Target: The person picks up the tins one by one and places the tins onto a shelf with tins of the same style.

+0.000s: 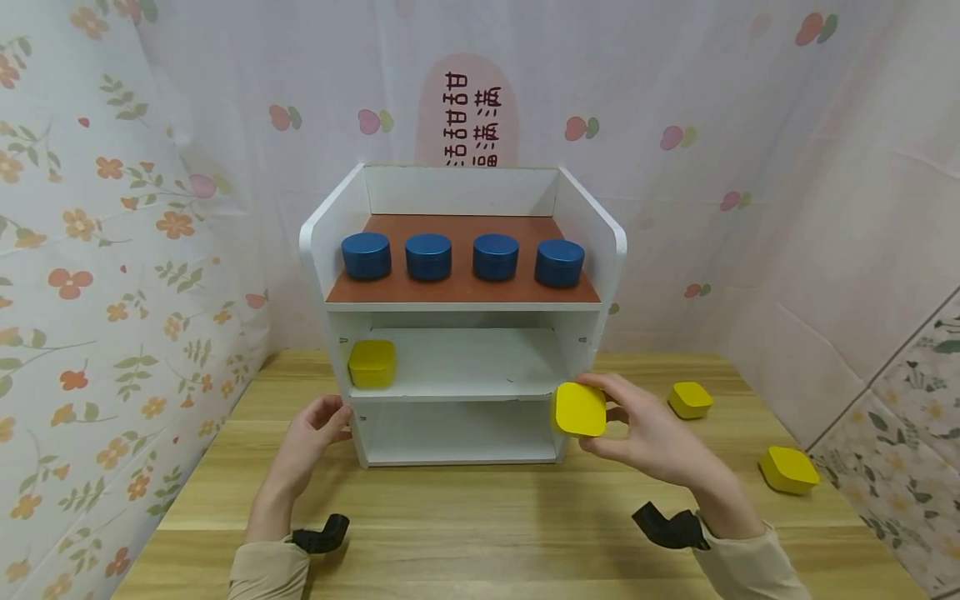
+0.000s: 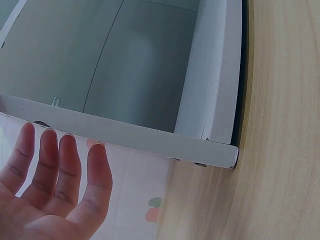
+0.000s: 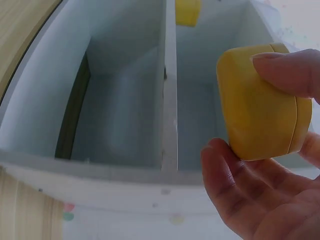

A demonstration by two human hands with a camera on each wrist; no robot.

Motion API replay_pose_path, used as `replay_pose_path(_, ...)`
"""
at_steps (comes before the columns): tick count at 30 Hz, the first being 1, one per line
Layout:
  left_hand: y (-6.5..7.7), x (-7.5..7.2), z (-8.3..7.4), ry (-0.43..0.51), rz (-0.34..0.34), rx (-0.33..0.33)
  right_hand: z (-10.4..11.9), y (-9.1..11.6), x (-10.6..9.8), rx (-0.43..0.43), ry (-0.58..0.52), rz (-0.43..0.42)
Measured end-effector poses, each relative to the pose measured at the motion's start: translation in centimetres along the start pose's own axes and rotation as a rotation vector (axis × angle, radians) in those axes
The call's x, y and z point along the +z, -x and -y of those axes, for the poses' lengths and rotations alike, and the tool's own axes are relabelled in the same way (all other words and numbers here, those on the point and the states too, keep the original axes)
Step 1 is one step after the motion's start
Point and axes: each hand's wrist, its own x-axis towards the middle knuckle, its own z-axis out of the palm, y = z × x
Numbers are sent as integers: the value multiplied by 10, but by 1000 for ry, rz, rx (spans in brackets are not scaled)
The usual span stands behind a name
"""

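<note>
A white shelf unit (image 1: 457, 399) with a top tray and two levels beneath stands in the middle of the table. My right hand (image 1: 637, 429) holds a yellow rounded-square tin (image 1: 579, 409) between thumb and fingers, in front of the unit's right side. In the right wrist view the tin (image 3: 260, 107) shows a lid seam and overlaps the middle level's opening. At the unit's left side is my left hand (image 1: 313, 442); in the left wrist view its fairly straight fingers (image 2: 97, 175) reach the side panel's edge. Another yellow tin (image 1: 372, 364) sits at the left of the middle shelf.
Several round blue tins (image 1: 428, 257) stand in a row on the brown top surface. Two more yellow tins, one farther back (image 1: 689, 400) and one nearer (image 1: 788, 471), lie on the wooden table (image 1: 450, 533) at right. Patterned curtains (image 1: 675, 208) hang behind and beside.
</note>
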Motion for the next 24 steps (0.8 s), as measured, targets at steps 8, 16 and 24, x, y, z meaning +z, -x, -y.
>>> replay_pose_path(8,-1,0,1,2,-1,14,13,-26,14,-46,-58,50)
replay_pose_path(16,-1,0,2,-7,-4,12,26,-60,35,-18,-130,101)
replay_pose_path(24,-2,0,4,-8,-3,17,34,-96,51,-1,-151,133)
